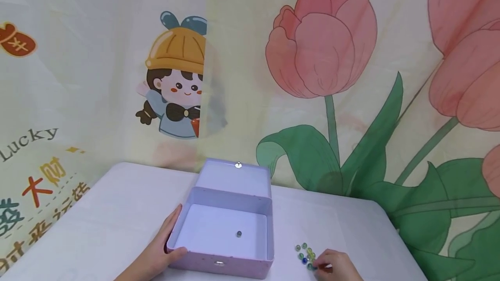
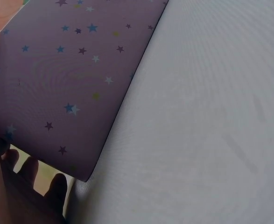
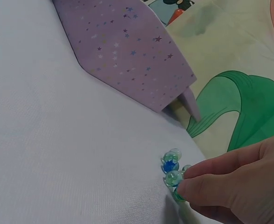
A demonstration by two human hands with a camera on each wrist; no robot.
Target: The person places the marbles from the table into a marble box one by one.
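Note:
A lilac tin box [image 1: 222, 264], patterned with small stars, stands with its hinged lid [image 1: 234, 179] tipped back. One glass marble [image 1: 239, 233] lies on its pale floor. My left hand [image 1: 158, 246] grips the box's left side near the front corner, thumb over the front rim; in the left wrist view its fingers [image 2: 57, 191] reach round the far edge. To the right of the box is a loose cluster of green, yellow and blue marbles [image 1: 304, 260]. There my right hand [image 1: 336, 266] pinches a green-blue marble [image 3: 179, 194] between thumb and forefinger, partly hidden by the fingertips.
A white cloth [image 1: 343, 220] covers the table. Behind it hangs a printed curtain [image 1: 242, 55] with tulips and a cartoon figure, close behind the raised lid. The box wall [image 3: 122, 56] rises between the marble cluster and the box's inside.

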